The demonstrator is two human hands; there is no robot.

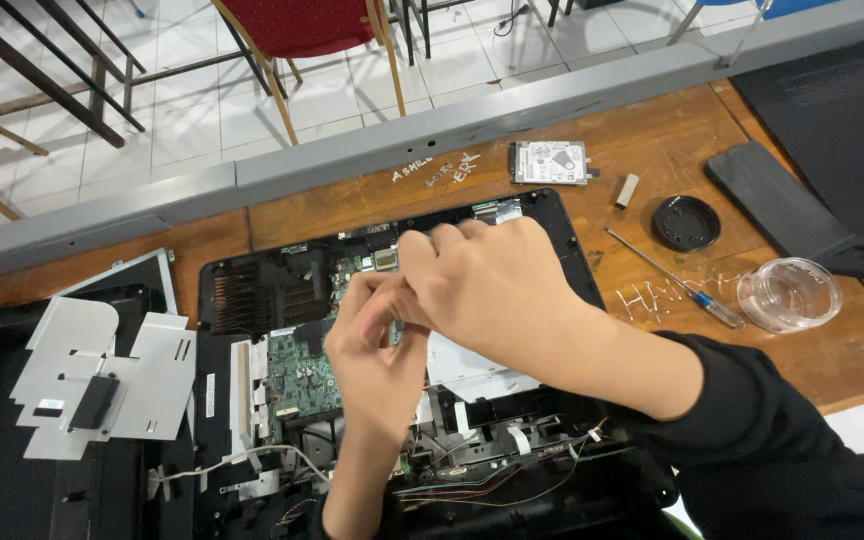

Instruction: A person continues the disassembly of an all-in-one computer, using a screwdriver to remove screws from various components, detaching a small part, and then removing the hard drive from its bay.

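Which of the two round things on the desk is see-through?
The clear plastic round dish by the screwdriver's blue handle; the other, the round black cap, is opaque.

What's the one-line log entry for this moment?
left hand: over green circuit board | right hand: meeting left fingers, grip unclear | opened laptop base | screwdriver idle on desk

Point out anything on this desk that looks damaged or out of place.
The wooden desk has white scribbles scratched or written on its top. The opened laptop chassis lies with its board bare and loose wires trailing at its near edge. Both hands meet above it.
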